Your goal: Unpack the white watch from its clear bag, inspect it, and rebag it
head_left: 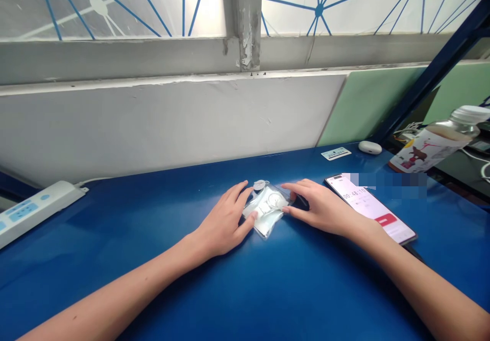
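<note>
Nearest the head camera, two bare forearms (126,285) reach in from the lower corners over the blue desk (229,295). In this head view, the clear packet (268,213) lies flat on the desk, between the left hand (229,218) and the right hand (316,203). The left grip is spread, its thumb tip on the packet's near-left part; the right grip is spread too, thumb and forefinger parted at the right edge.

Good handling here probably means light fingertips: the film looks slick and thin, so steadying one side while the other hand works the edge should limit creasing and sliding. What the white contents are, I cannot tell.

Counted: one packet, one small round disc (260,184) at its far corner, one dark object (302,203) partly behind the right fingers, one phone (377,213), one card (336,153), one white case (369,148), one bottle (429,149), and one power strip (38,208).
</note>
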The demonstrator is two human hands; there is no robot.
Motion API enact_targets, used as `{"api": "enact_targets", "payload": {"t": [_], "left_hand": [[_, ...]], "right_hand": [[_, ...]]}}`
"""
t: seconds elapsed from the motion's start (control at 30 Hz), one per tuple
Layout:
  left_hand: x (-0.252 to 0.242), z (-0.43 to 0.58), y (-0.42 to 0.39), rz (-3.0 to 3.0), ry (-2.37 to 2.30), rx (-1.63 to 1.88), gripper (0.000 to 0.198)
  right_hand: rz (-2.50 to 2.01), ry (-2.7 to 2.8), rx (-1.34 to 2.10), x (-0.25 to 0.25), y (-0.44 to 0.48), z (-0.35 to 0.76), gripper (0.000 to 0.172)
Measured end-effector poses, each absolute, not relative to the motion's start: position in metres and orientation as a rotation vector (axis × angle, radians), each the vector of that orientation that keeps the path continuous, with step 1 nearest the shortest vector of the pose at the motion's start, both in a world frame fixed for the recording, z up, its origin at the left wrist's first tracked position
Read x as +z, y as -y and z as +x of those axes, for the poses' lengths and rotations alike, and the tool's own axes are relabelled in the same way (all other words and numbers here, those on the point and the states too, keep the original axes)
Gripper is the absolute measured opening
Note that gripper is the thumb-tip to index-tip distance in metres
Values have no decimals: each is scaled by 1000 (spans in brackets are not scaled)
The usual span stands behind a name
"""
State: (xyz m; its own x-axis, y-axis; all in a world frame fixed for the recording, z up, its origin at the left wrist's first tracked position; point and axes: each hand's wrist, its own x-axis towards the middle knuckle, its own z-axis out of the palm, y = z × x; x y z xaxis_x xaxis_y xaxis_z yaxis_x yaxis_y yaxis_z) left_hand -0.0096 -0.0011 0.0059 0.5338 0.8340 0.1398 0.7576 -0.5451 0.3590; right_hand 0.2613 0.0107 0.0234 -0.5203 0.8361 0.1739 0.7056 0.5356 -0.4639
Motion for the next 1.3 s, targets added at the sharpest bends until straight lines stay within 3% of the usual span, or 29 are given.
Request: {"api": "enact_targets", "payload": {"t": [0.37, 0.7, 0.9, 1.07, 1.3], "left_hand": [[5, -8, 1, 2507, -1396, 525, 45], [8, -8, 0, 2560, -1288, 442, 81], [7, -6, -1, 2566, -1300, 440, 76], [7, -5, 0, 2542, -1364, 423, 84], [4, -6, -1, 2533, -1383, 483, 79]], "right_hand": [[-1225, 2486, 480, 24, -7, 256, 44], [-1184, 2426, 410, 17, -11, 260, 48], [-1176, 2460, 450, 20, -10, 262, 55], [-1144, 2562, 509, 31, -9, 268, 74], [-1180, 2531, 522, 27, -13, 273, 73]]}}
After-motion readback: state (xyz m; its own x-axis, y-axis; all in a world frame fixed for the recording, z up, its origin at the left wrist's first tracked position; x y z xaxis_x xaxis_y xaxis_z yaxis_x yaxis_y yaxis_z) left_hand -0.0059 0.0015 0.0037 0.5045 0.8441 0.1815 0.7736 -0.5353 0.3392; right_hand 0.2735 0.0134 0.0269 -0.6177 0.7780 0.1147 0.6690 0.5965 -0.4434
